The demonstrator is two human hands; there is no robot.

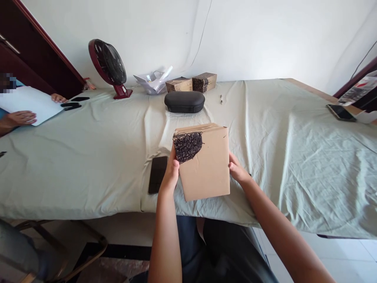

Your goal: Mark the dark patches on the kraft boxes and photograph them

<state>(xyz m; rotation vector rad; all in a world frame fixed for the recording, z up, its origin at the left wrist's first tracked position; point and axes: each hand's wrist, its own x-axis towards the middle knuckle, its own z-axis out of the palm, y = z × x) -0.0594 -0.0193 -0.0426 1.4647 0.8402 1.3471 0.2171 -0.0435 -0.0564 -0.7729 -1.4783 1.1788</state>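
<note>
Between my hands is a brown cardboard box (207, 169), tilted, near the front edge of the cloth-covered table. Dense black scribble covers the upper left corner of the face toward me. My left hand (171, 171) grips the box's left side, with the thumb showing at its edge. On the right side, my right hand (236, 168) presses in, its thumb at the edge and its other fingers mostly hidden behind. A dark phone (157, 175) lies flat on the cloth just left of my left hand.
Behind the box sits a black zip case (184, 102), with two patterned boxes (204, 81) and a white plastic basket (153, 83) beyond. A red fan (110, 67) stands farther left. Another person's hand (22, 117) holds a white sheet (32, 104). Another phone (341, 113) lies far right.
</note>
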